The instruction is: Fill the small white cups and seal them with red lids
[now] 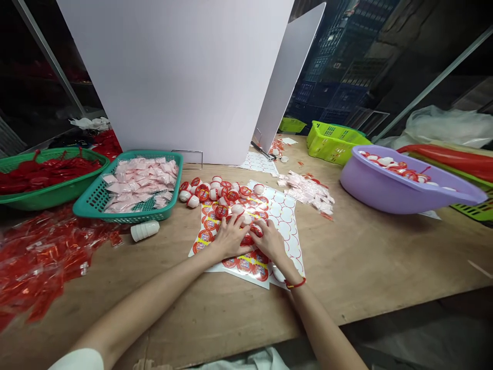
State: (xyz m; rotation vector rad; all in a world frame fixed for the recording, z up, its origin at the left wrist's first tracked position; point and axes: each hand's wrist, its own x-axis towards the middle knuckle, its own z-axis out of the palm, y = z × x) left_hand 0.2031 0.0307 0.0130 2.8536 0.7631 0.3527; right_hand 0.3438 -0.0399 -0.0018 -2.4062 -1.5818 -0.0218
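Observation:
Sheets of round red stickers [244, 265] lie on the wooden table, partly over a sheet of white circle outlines [287, 226]. Above the red stickers, my left hand [231, 237] has its fingers spread and touches small white cups. Close beside it on the right, my right hand [269, 240] is bent over a red-topped cup [256, 230], its fingertips at the cup. What its fingers hold is too small to tell. Several white cups with red round tops [203, 192] are heaped just beyond my hands.
A teal basket of pink packets [79, 205] and a green basket of red pieces [46, 193] stand left. Stacked white cups [145, 230] lie before them. Red packets [42, 257] cover the left side. A purple basin [389, 192] stands right, near loose pink packets [306, 190]. White panels [181, 77] rise behind.

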